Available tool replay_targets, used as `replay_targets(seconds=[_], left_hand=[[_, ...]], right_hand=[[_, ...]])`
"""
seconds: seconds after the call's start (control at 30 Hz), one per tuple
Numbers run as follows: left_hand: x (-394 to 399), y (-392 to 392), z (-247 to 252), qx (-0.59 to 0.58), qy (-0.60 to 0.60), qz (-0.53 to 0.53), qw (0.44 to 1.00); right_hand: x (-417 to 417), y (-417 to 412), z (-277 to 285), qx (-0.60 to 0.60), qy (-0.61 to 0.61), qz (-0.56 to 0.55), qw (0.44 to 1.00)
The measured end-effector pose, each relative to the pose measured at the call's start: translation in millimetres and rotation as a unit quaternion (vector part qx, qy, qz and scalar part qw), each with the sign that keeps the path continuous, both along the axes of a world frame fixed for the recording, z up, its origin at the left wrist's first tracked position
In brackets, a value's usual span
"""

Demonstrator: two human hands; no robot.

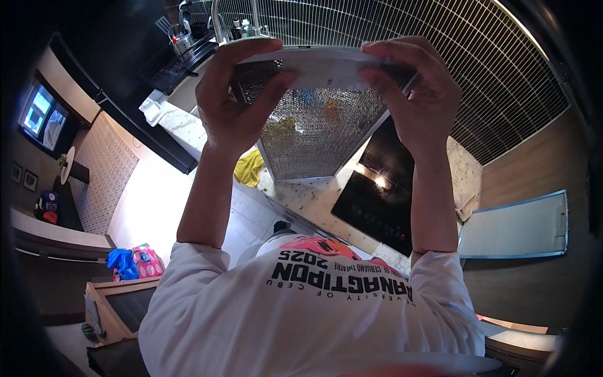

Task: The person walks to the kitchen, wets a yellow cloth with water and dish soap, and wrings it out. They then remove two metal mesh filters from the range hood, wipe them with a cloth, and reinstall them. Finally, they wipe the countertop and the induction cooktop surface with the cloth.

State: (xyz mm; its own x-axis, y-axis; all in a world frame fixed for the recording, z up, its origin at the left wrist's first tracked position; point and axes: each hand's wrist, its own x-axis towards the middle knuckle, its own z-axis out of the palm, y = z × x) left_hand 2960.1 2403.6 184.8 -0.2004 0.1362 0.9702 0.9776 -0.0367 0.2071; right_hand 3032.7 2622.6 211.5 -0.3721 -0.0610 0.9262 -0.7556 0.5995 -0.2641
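A rectangular metal mesh filter panel (320, 141), like one from a range hood, hangs upright in front of me. My left hand (235, 89) pinches one end of its upper edge, thumb on the near side. At the other end, my right hand (417, 89) grips the same edge in like manner. Through the mesh, blurred yellow, orange and blue shapes show from behind. Below the panel lies the speckled stone countertop (306, 195). A black glass cooktop (377, 188) is set into it, close to my right forearm.
A second filter panel (513, 226) leans at the right by a wooden surface, beside a beige cloth (465, 206). A yellow cloth (248, 168) hangs at the counter edge. Behind my hands stand a faucet (217, 23), a utensil holder (183, 45) and a tiled wall (471, 61).
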Motion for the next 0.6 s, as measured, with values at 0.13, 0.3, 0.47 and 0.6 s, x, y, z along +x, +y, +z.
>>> replay_targets(seconds=[0.13, 0.3, 0.47, 0.6], left_hand=[[-6, -1, 10, -0.007, 0.082, 0.06, 0.995], [9, -1, 13, -0.02, -0.075, 0.04, 0.996], [17, 0, 19, -0.037, -0.107, 0.05, 0.992], [10, 0, 18, -0.019, -0.114, -0.024, 0.993]], right_hand=[[6, -1, 4, -0.044, -0.073, -0.006, 0.996], [8, 4, 7, -0.026, -0.119, -0.035, 0.992], [15, 3, 16, -0.026, -0.198, -0.061, 0.978], [8, 9, 12, -0.045, -0.2, -0.023, 0.978]])
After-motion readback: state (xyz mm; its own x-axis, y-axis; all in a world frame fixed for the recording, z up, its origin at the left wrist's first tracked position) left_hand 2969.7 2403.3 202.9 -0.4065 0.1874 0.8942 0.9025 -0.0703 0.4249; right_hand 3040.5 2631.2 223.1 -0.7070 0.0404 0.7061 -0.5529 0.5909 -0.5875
